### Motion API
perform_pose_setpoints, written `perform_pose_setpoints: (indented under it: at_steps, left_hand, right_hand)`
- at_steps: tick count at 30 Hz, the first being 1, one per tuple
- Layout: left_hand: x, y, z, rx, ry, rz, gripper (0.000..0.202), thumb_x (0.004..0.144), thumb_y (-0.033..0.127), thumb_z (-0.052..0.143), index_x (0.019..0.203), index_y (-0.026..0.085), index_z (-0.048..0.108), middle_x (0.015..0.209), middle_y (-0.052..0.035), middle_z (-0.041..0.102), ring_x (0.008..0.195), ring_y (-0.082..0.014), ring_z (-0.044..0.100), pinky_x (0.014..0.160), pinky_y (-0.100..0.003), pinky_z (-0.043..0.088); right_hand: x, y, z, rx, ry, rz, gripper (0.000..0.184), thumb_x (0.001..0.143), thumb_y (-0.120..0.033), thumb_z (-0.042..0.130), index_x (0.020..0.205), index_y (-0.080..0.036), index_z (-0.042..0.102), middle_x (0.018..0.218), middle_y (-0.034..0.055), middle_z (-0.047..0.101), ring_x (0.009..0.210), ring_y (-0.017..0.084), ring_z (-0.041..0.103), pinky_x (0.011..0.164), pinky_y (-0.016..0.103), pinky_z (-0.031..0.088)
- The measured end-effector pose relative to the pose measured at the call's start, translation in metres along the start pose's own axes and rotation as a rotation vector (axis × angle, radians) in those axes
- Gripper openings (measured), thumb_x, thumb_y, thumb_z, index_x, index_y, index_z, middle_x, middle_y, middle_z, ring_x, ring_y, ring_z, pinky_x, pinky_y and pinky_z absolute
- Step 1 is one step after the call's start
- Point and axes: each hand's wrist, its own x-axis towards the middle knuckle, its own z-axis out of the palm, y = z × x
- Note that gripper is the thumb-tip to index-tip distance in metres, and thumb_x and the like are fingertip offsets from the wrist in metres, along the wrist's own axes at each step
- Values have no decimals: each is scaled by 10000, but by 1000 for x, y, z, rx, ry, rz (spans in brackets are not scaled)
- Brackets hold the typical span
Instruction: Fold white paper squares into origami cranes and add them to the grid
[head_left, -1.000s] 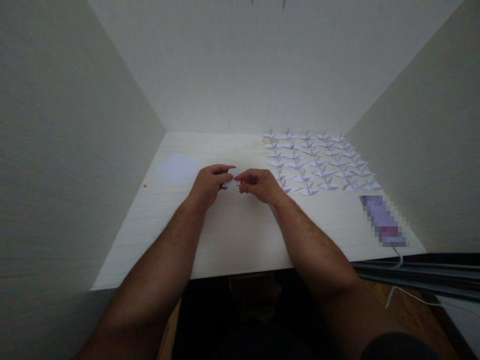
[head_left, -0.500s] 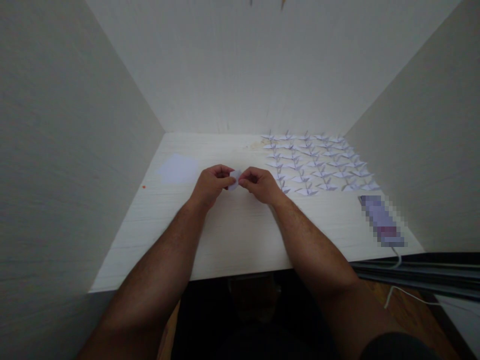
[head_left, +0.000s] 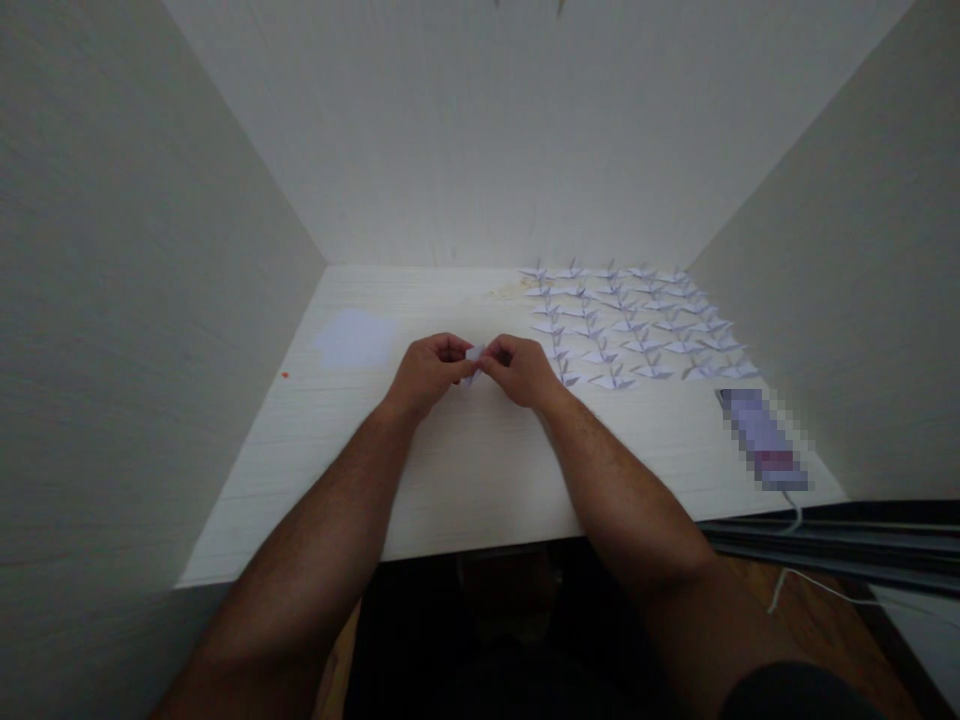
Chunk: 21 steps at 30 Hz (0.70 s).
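Observation:
A small folded piece of white paper (head_left: 473, 354) is pinched between my two hands above the middle of the table. My left hand (head_left: 431, 372) grips its left side with thumb and fingers. On the other side, my right hand (head_left: 521, 368) pinches the paper's right edge, its fingertips close to those of the left. Fingers cover much of the paper, so its exact folded shape is hard to make out. To the right of my hands, several folded white paper cranes (head_left: 630, 328) stand in rows on the table.
White paper (head_left: 354, 338) lies at the left of the table (head_left: 480, 470). A pixelated phone-like device (head_left: 763, 440) with a white cable (head_left: 795, 515) lies near the right front edge. A small orange speck (head_left: 285, 375) sits at far left. Walls enclose the back and both sides.
My hands have drawn slightly closer together, the left moving a little to the right. The folded paper has turned and shows less of its face between the fingertips.

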Motion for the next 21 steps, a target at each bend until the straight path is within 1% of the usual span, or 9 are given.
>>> perform_pose_setpoints:
  at_steps: [5,8,10,13,16,18,21]
  left_hand:
    - [1,-3,1,-22,-3,-3,225,577,233,810,743,156,679,612,5,630,514,-91,520,509,-231,392]
    - [2,-4,1,-37,-8,8,259,564,247,820,753,155,670,650,-1,642,534,-98,538,511,-235,405]
    - [2,-5,1,-42,2,15,290,554,238,822,777,158,654,633,12,628,521,-98,536,504,-237,404]
    - [2,-6,2,-25,51,40,316,568,217,803,824,166,627,570,46,581,482,-92,514,491,-233,393]
    - [3,-6,4,-21,110,65,335,590,206,775,882,169,616,594,38,603,497,-100,534,503,-238,412]
    - [3,-7,6,-41,142,69,362,586,201,768,912,170,613,626,32,618,513,-105,549,514,-243,431]
    - [3,-8,7,-69,164,72,369,579,201,767,915,169,616,637,35,613,525,-105,558,526,-244,446]
  right_hand:
    - [-1,-1,0,-4,18,0,153,800,-313,634,725,-179,637,649,-9,626,604,115,522,583,249,385]
    - [-2,-1,1,-4,36,2,148,794,-312,640,722,-182,637,651,-9,629,610,118,529,587,252,392]
    - [-1,0,4,27,62,9,143,785,-310,649,720,-184,632,648,-12,624,610,116,531,589,252,402]
    - [0,3,10,195,89,47,131,765,-311,666,795,-192,620,650,-30,611,580,104,540,560,237,423]
    - [2,4,14,395,87,119,213,740,-292,681,902,-204,575,658,-56,610,517,88,556,497,213,435]
    - [2,2,14,458,85,174,226,728,-276,687,894,-205,551,628,-64,605,483,87,561,457,201,431]
    - [1,-3,11,499,48,241,173,738,-284,686,799,-190,554,585,-42,614,461,92,565,419,195,429]
